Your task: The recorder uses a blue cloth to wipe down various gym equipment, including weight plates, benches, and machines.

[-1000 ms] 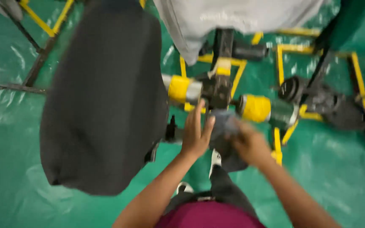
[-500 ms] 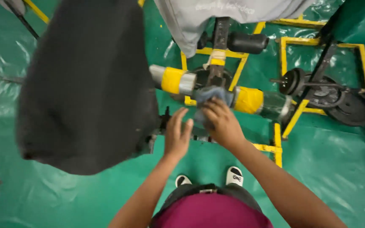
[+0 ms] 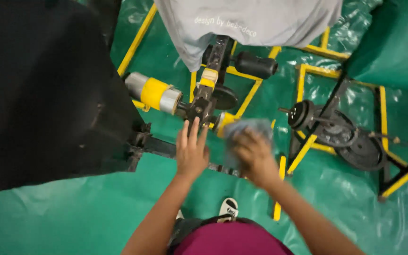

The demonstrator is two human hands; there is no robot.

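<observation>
My right hand (image 3: pixel 253 158) grips a blue-grey cloth (image 3: pixel 249 128) and presses it on the right foam roller (image 3: pixel 224 122) of a black and yellow gym machine; the hand is blurred. My left hand (image 3: pixel 191 151) hovers flat with fingers apart just below the black central bar (image 3: pixel 203 101). The left roller (image 3: pixel 154 93), wrapped in yellow and silver, sticks out to the left of that bar. The right roller is mostly hidden by the cloth.
A big black padded seat (image 3: pixel 43 89) fills the left. A grey cover (image 3: pixel 246 19) hangs at the top. Black weight plates (image 3: pixel 350 144) on a yellow and black frame (image 3: pixel 303 151) lie at the right. Green sheeting (image 3: pixel 72 212) covers the floor; my white shoe (image 3: pixel 229 206) shows below.
My right hand slid the cloth from the central bar rightward onto the right roller. The view shifted, so the seat and machine sit further left. My left hand stayed open near the bar.
</observation>
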